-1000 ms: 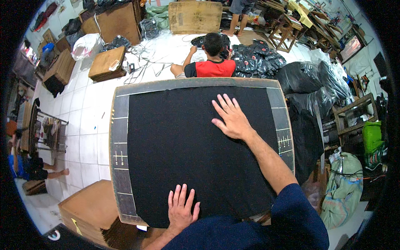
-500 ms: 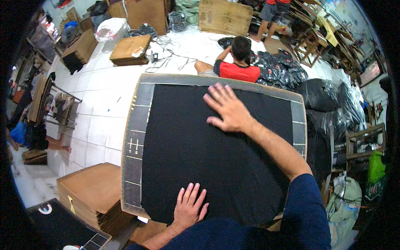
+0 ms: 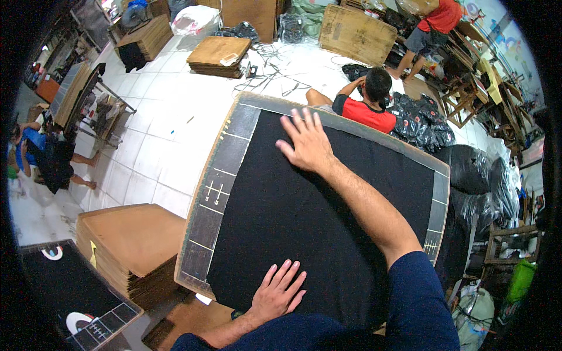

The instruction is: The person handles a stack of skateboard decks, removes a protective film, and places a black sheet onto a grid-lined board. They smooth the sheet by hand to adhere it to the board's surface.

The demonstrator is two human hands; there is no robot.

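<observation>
A black cloth (image 3: 316, 216) lies spread over a dark board (image 3: 206, 219) with white ruled lines along its sides and a worn brown rim. Near the cloth's far edge, my right hand (image 3: 308, 142) rests palm down, its fingers spread. My left hand (image 3: 278, 292) lies flat on the near left part of the same cloth, fingers stretched out. Neither hand holds anything. Part of the cloth's right side is hidden under my right forearm, and its near edge goes out of sight below my body.
Stacked brown boards (image 3: 132, 240) stand at the left, beside another dark board (image 3: 64, 281) bearing white curved shapes. A person in a red and black shirt (image 3: 366, 114) sits just beyond the board. Black plastic packages (image 3: 418, 120) lie at the right. Another stack (image 3: 218, 55) is on the tiled floor.
The view has turned, so the board appears tilted and further right. My right hand has slid left along the cloth's far edge. My left hand stays flat near the front.
</observation>
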